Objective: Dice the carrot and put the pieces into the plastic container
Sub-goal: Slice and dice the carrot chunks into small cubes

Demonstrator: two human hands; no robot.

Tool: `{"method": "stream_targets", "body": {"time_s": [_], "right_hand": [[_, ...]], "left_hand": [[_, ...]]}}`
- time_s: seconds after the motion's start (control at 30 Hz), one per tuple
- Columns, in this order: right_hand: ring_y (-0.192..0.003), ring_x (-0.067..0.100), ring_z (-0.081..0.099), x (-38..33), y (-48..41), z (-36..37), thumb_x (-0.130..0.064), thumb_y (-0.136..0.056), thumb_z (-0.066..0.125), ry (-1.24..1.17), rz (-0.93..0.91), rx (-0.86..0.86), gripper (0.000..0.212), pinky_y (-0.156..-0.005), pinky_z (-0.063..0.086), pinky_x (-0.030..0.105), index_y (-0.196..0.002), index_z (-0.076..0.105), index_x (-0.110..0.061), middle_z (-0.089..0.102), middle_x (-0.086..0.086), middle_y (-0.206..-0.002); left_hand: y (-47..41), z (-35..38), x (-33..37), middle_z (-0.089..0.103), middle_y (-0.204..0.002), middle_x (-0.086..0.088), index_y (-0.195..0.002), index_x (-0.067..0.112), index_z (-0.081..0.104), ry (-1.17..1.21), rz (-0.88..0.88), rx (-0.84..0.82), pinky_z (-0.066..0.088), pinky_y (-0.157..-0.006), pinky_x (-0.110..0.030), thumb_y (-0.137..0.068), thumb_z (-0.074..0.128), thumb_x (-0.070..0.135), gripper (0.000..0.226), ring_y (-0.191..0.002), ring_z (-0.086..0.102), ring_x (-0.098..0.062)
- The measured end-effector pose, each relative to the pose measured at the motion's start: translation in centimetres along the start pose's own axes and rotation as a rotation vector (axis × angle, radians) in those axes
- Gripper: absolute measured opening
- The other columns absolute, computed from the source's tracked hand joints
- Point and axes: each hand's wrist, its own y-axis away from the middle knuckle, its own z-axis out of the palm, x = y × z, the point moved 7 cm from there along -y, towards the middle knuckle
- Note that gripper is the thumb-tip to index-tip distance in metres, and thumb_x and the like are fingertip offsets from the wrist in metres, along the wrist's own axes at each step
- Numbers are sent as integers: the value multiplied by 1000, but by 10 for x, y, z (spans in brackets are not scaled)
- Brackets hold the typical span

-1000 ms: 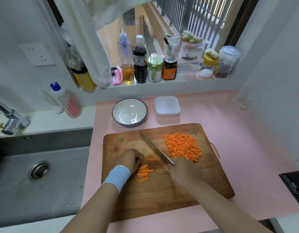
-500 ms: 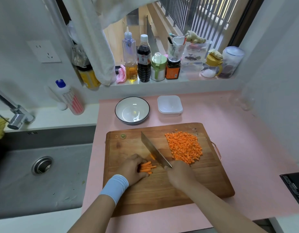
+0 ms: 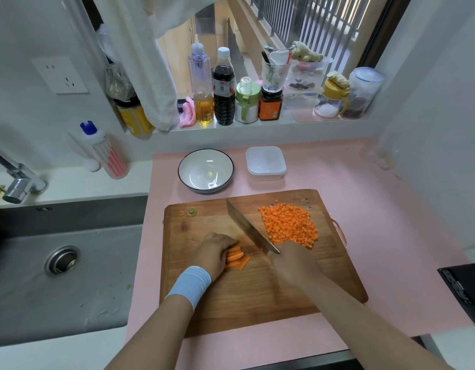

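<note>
On the wooden cutting board (image 3: 257, 295) a heap of diced carrot (image 3: 288, 225) lies at the far right. Several carrot sticks (image 3: 236, 257) lie bunched near the board's middle. My left hand (image 3: 216, 252), with a pale blue wristband, presses on their left ends with curled fingers. My right hand (image 3: 292, 263) grips the handle of a knife (image 3: 248, 227); its blade points up and left, just right of the sticks. The white plastic container (image 3: 265, 162) stands beyond the board and holds nothing I can see.
An empty white bowl (image 3: 205, 170) sits left of the container. A steel sink (image 3: 60, 263) and tap (image 3: 17, 180) lie to the left. Bottles and jars (image 3: 224, 89) line the windowsill. A dark appliance edge (image 3: 463, 287) shows at the right.
My left hand has gathered the loose carrot sticks into a tighter bunch. The knife has shifted slightly nearer to them. The view has tilted a little.
</note>
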Motion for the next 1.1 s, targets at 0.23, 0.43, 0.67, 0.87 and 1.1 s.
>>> {"method": "stream_targets", "body": {"time_s": [0.23, 0.43, 0.67, 0.87, 1.1], "right_hand": [[-88, 28, 65, 10, 17, 15, -36, -101, 50, -33, 26, 33, 26, -65, 41, 29, -92, 72, -24, 68, -1, -82], [-83, 25, 63, 10, 26, 30, -38, -99, 50, -73, 84, 43, 24, -74, 51, 33, -90, 67, -23, 70, 3, -90], [-87, 27, 67, 9, 40, 39, -34, -98, 55, -136, 104, 50, 31, -68, 46, 30, -69, 56, -23, 64, -2, -75], [-88, 26, 67, 6, 46, 45, -37, -97, 54, -119, 124, 52, 25, -73, 51, 31, -84, 68, -21, 68, -2, -82], [-93, 28, 65, 10, 48, 43, -38, -98, 54, -133, 138, 64, 22, -71, 44, 30, -85, 63, -24, 65, -2, -82]], "left_hand": [[14, 1, 5, 60, -110, 14, -124, 33, 61, -33, -48, 6, 40, -86, -25, -89, 57, 46, 38, -109, 46, -9], [19, 21, 11, 50, -119, 10, -134, 30, 51, 10, -81, -13, 40, -101, -30, -73, 75, 46, 68, -114, 38, -10], [40, 9, -11, 48, -118, 9, -133, 21, 52, 120, -63, 25, 42, -100, -25, -77, 68, 15, 58, -110, 48, -10], [40, 8, -4, 57, -89, 13, -101, 28, 60, 228, -121, 54, 46, -75, -16, -76, 75, 3, 38, -76, 55, -2], [50, 16, 7, 43, -112, 11, -112, 30, 55, 152, -88, 142, 43, -89, -22, -70, 73, 41, 47, -104, 44, -4]]}}
